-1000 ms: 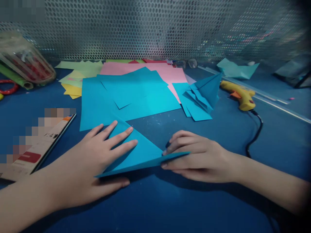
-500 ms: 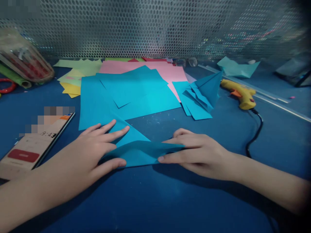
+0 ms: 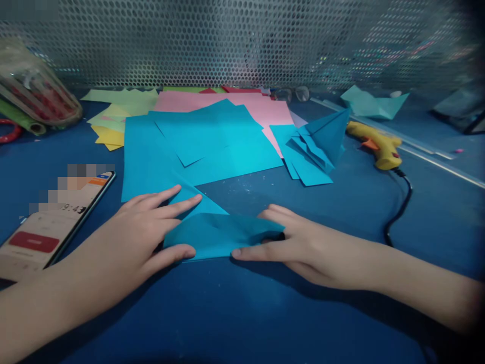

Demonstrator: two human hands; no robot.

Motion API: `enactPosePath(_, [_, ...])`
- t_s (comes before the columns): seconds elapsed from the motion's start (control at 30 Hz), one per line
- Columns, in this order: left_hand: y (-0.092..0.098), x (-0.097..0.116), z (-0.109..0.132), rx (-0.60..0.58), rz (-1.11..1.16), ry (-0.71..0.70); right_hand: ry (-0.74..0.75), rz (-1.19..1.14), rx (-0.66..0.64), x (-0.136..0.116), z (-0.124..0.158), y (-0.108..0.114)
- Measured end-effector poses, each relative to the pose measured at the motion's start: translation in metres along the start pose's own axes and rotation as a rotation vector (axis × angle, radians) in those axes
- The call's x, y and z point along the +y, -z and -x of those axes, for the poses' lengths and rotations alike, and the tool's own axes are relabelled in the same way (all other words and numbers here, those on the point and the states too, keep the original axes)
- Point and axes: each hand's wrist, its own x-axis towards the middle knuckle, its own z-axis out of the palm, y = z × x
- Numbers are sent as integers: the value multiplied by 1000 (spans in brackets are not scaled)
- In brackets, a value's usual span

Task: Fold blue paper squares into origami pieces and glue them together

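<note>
A folded blue sheet of paper [image 3: 217, 235] lies in front of me on the table, its near flap bulging upward and its straight crease towards me. My left hand [image 3: 151, 225] rests on its left side, fingers spread over the back part and thumb on the near left edge. At the right end, my right hand [image 3: 299, 240] grips the flap, with its thumb on the near crease and some fingers hidden behind the paper. Just beyond the hands are larger blue sheets [image 3: 235, 141].
To the left lie a phone [image 3: 56, 227] and a plastic jar [image 3: 41, 91]. Folded blue paper pieces [image 3: 312, 151] and a yellow glue gun [image 3: 379, 144] with a black cord sit at the right. Pink paper [image 3: 227, 98] lies behind, before a perforated metal panel [image 3: 182, 45].
My right thumb has slid left along the near crease. The flap's far edge has bowed more upward. My left hand stays nearly in place, and the view has shifted slightly.
</note>
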Motion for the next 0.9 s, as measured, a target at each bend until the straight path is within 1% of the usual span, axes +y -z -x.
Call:
enactPosePath(0.1, [0,-2,0,9,9,-8,-9,6,-25,-2,-1,1])
enactPosePath(0.2, [1,-6,0,-16,15,-27,-22,-1,-38,-2,-1,2])
enactPosePath(0.33, [2,-11,0,-60,-31,-65,-38,-33,-57,-2,0,3])
enactPosePath(0.57, [3,-12,2,-81,-31,-87,-36,-127,-100,-2,-3,9])
enactPosePath(0.73, [4,-10,2,-51,-2,-62,-49,-125,-103,-3,-4,8])
enactPosePath(0.9, [4,-12,1,-19,14,-80,-59,-114,-79,-4,-3,5])
